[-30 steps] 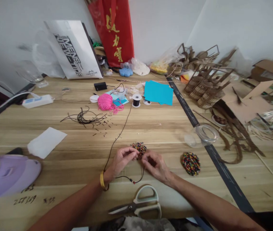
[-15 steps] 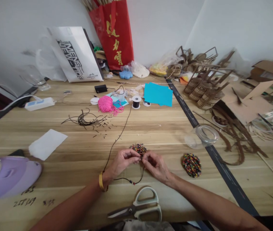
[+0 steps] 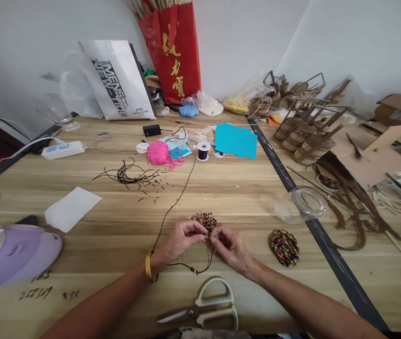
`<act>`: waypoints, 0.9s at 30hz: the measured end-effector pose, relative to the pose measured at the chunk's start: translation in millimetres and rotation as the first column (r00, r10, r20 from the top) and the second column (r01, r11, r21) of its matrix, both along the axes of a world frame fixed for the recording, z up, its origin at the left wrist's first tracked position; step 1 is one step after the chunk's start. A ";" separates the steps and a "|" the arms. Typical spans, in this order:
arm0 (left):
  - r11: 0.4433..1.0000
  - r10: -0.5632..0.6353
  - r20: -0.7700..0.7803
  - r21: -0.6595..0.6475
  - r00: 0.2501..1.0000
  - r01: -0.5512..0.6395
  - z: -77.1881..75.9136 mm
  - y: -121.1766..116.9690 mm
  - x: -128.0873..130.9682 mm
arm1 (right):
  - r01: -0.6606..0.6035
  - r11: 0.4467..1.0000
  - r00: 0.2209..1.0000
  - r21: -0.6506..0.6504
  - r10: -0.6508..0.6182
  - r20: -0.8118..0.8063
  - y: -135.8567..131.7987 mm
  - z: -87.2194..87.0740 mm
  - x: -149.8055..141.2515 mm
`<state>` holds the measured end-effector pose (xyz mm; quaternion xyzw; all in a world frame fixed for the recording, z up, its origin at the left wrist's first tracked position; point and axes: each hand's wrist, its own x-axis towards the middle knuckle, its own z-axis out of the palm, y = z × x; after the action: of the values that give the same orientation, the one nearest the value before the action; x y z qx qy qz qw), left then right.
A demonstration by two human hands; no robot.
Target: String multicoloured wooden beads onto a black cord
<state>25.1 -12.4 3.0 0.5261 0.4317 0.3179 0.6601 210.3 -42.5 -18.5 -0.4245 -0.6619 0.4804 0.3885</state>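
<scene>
My left hand (image 3: 186,238) and my right hand (image 3: 229,245) meet fingertip to fingertip over the table, both pinched. Between them runs a thin black cord (image 3: 168,210), which leads back to a spool (image 3: 203,151). Its loop hangs below my hands and carries a few small beads (image 3: 195,270). Whether a bead sits between my fingertips is too small to tell. Just beyond my fingers lies a pile of multicoloured beads (image 3: 204,219). A coil of strung beads (image 3: 284,248) rests to the right. Scissors (image 3: 204,308) lie open nearest my body.
Cut black cords (image 3: 128,174) lie left of the spool, near pink yarn (image 3: 158,153) and blue sheets (image 3: 236,141). A purple appliance (image 3: 17,256) stands at left. A clear tape roll (image 3: 308,202), wooden baskets (image 3: 302,134) and a cardboard box (image 3: 366,150) fill the right side.
The camera view has shifted slightly, so the background sits a little further right. Both hands keep their pinch on the cord with hardly any movement.
</scene>
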 end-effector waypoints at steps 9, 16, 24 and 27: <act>1.000 -0.010 -0.019 0.015 1.000 0.010 -1.7 0.2 -1.7 | 0.000 1.000 1.000 -0.009 0.000 0.004 -0.1 -7.5 0.7; 1.000 -0.020 -0.004 0.018 1.000 0.020 -4.4 0.2 -1.3 | -0.001 0.998 0.999 0.070 -0.001 0.041 0.5 -5.7 1.9; 0.999 -0.024 0.014 0.032 1.000 0.024 -4.9 -0.6 -0.1 | -0.021 0.994 0.998 0.104 0.015 0.056 0.1 3.8 2.6; 0.999 -0.024 0.011 0.029 1.000 0.023 -5.1 -0.9 0.2 | -0.011 0.996 0.999 0.092 0.006 0.047 0.1 2.9 2.0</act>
<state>25.3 -13.3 -2.1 0.5387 0.4171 0.3192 0.6587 212.3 -42.4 -15.6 -0.4143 -0.6941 0.4409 0.3901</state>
